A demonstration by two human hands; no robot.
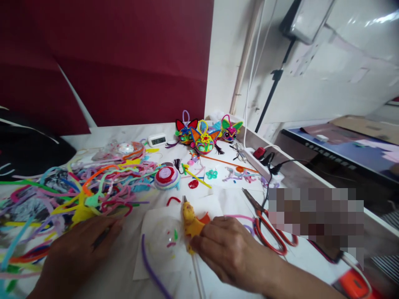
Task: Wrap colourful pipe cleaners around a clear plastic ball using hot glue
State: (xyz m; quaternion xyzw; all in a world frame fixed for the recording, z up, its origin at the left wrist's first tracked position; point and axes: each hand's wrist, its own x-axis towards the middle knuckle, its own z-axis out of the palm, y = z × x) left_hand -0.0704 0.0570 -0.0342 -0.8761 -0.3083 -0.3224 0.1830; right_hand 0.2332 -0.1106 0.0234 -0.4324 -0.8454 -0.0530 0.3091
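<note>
My right hand [229, 249] has its fingers curled round a yellow and orange glue gun [189, 218]. Its metal tip points away from me, and a clear glue stick [198, 274] runs out behind it. My left hand [81, 247] is closed at the edge of the pipe-cleaner heap, with a thin dark tool [100, 238] between its fingers; its kind is blurred. Between the hands, a clear plastic ball [163, 245] with small coloured bits rests on white paper [140, 265]. In front of the ball curves a purple pipe cleaner [151, 270]. A short red piece [173, 200] lies beyond it.
Loose pipe cleaners [102, 191] heap up on the left. Red-handled scissors [271, 230] lie to the right, near a phone [326, 249]. Decorated eared balls [204, 139], a coiled round piece [166, 177] and a small digital clock [157, 140] stand behind. A power strip [258, 162] runs along the right edge.
</note>
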